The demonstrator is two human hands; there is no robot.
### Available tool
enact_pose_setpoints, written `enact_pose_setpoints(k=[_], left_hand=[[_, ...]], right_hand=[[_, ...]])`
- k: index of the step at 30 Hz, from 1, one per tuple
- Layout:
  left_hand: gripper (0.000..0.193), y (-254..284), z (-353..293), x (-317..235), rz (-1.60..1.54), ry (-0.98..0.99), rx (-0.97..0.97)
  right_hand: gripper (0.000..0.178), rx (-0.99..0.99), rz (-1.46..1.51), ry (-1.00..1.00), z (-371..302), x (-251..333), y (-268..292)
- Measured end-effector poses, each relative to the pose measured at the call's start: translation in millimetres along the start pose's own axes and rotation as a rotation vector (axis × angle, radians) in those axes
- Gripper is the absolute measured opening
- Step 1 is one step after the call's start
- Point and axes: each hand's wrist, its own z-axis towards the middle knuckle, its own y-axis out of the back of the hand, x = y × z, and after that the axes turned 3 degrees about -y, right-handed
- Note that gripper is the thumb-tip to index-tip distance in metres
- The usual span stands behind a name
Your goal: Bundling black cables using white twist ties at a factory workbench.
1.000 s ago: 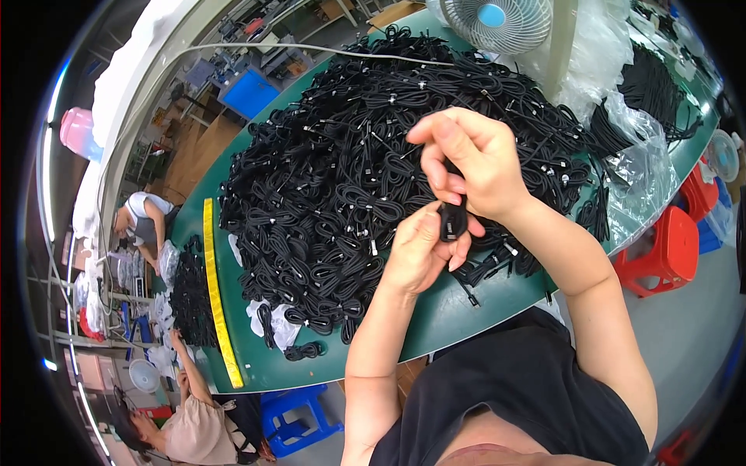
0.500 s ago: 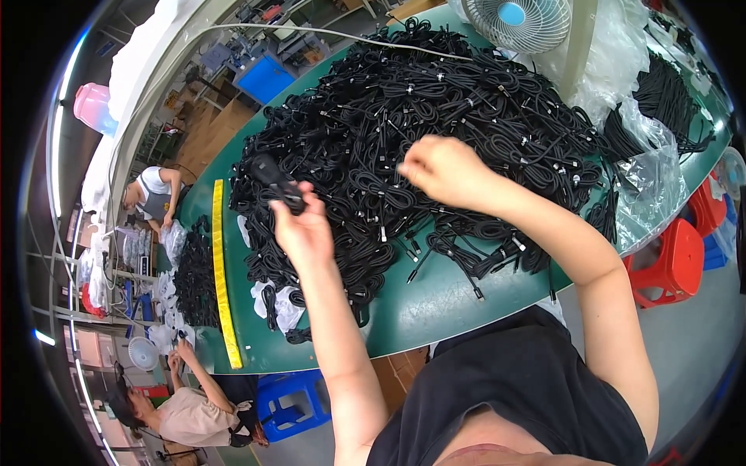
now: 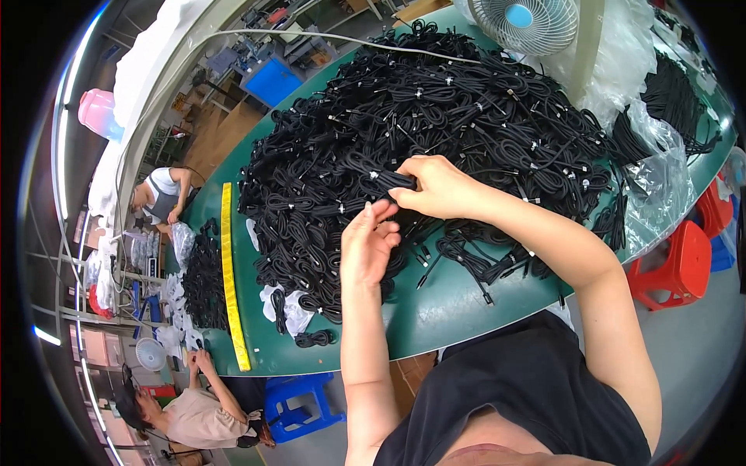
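A big heap of black cables [image 3: 458, 101], coiled and tied in small bundles with metal plugs showing, covers much of the green table [image 3: 435, 314]. My right hand [image 3: 439, 186] is closed on a coiled cable bundle [image 3: 381, 177] at the front middle of the heap, thumb below and fingers above. Just below and to its left, my left hand [image 3: 369, 247] is palm up with loosely bent fingers apart. Its fingertips come close to the right thumb, and nothing shows in it.
A yellow tape strip [image 3: 233, 287] divides the table; more cables [image 3: 206, 279] lie beyond it. White plastic [image 3: 294, 312] lies near the front edge. A fan [image 3: 524, 23] stands behind, clear bags [image 3: 657, 179] and red stools [image 3: 674, 264] at right. Two co-workers [image 3: 206, 415] sit left.
My left hand has moved right toward my right hand, and the dark bundle it held is out of it. My right hand has come slightly down and now grips a cable bundle.
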Motion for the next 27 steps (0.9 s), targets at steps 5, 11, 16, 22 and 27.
enact_pose_setpoints(k=[5,11,16,22,27], left_hand=[[0.035,-34,-7,4,-0.108,-0.298,0.212],[0.023,-43,-6,8,-0.108,-0.442,0.144],[0.019,-57,-9,13,-0.166,-0.449,0.006],[0.018,-61,-15,22,-0.14,-0.392,0.083],[0.021,-61,-12,12,-0.118,-0.432,0.043]], right_hand=[[0.034,0.151,0.263,0.108,-32,21,12],[0.026,-0.36,-0.252,0.45,-59,17,1],[0.021,-0.475,-0.547,0.622,-61,17,-1],[0.016,-0.522,-0.496,0.642,-58,22,-6],[0.014,-0.48,-0.539,0.538,-63,20,-7]])
